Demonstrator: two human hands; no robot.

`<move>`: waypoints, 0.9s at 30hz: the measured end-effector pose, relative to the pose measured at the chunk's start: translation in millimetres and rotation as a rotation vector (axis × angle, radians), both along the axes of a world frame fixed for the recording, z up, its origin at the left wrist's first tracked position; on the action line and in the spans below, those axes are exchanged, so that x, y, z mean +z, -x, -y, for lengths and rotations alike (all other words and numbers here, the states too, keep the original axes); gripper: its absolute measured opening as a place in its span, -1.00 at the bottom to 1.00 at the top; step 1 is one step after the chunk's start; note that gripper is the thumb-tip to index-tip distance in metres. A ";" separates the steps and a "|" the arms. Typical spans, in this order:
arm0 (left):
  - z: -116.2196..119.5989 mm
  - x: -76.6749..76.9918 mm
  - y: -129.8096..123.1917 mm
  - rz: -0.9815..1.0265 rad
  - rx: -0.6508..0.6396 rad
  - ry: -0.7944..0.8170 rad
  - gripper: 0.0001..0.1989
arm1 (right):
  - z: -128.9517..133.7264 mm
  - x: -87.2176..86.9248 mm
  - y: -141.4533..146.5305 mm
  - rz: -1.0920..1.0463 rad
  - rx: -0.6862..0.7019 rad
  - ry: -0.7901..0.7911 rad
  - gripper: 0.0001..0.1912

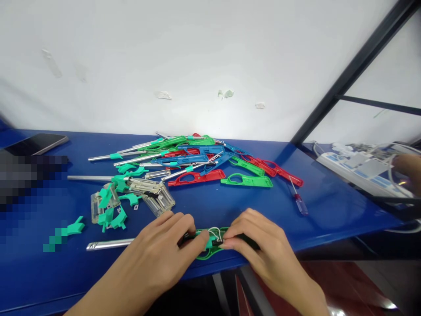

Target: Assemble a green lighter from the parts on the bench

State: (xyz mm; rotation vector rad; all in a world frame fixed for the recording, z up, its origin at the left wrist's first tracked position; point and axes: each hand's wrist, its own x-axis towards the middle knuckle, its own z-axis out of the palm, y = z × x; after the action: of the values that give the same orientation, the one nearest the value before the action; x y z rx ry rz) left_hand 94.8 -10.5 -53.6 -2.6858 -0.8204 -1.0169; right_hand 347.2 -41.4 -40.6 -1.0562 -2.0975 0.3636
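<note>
Head view: work is at lower centre of the frame, by the near edge of the blue surface point(259, 206). Green shell point(215, 251) lies there between both hands, partly covered by them. Left hand point(164, 250): grip closed on the shell, thumb over a teal piece point(209, 243), other fingers curled behind. Right hand point(259, 241): thumb and index pinched together on the shell's right part; exact contact hidden. White wire point(215, 228) loops up between the two hands. Metal tube point(110, 244) sticks out left of the left hand; can't tell where it joins.

Handling, my read: shell light, stiff thin plastic, probably a bit slippery. Wire soft and the fragile bit, easy to snag or kink. Tube stiff, long lever on the left. Best hold: shell sides near the teal piece with one hand, fingertips only around the wire.

Around it: loose teal parts point(118, 218) and clear tanks point(156, 195) left of centre; mixed pile above, with a red shell point(207, 176) at its near side. Screwdriver point(300, 204) right of centre, phone point(37, 144) upper left. Another person's hand point(408, 169), blurred, at right edge.
</note>
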 end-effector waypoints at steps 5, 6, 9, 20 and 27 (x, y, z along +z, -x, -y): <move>0.5 11.8 4.9 -0.021 -0.020 0.086 -0.63 | -0.7 -0.1 -1.3 -0.024 0.035 -0.005 -0.87; 1.0 15.4 6.3 -0.050 -0.036 0.120 -0.63 | -0.9 0.1 -1.3 -0.022 0.040 -0.008 -0.87; 2.2 24.2 10.3 -0.117 -0.058 0.142 -0.65 | -1.4 1.2 -1.2 -0.005 0.042 -0.006 -0.86; 16.5 27.7 13.3 -0.157 -0.064 0.147 -0.71 | -2.8 5.5 2.5 -0.040 0.000 0.016 -0.79; 29.2 16.1 11.5 -0.189 0.052 0.114 -0.62 | -2.5 5.6 -1.4 -0.015 0.080 -0.099 -0.84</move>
State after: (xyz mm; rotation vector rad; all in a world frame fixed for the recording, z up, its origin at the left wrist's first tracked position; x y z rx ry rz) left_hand 83.3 -39.7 -37.5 -2.7840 -0.9306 -0.7121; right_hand 348.6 -38.9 -35.0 -0.9118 -2.1258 0.3021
